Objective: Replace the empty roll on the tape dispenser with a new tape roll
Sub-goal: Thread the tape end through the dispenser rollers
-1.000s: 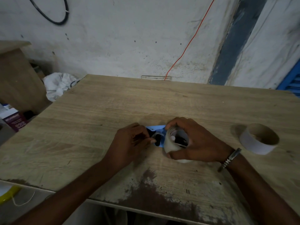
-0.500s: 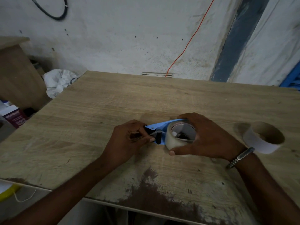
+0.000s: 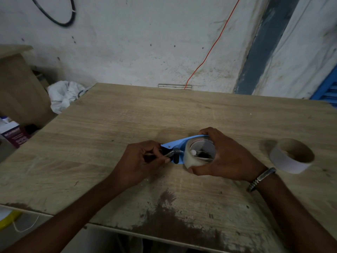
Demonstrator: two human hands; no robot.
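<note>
Hands meet at mid-counter (image 3: 127,115). Right hand (image 3: 224,157) is wrapped around the clear tape roll (image 3: 195,159), which is seated on the blue tape dispenser (image 3: 177,143). Left hand (image 3: 144,161) pinches the dispenser's black front end. Empty cardboard roll (image 3: 291,156) lies on the counter, well apart to the right.
</note>
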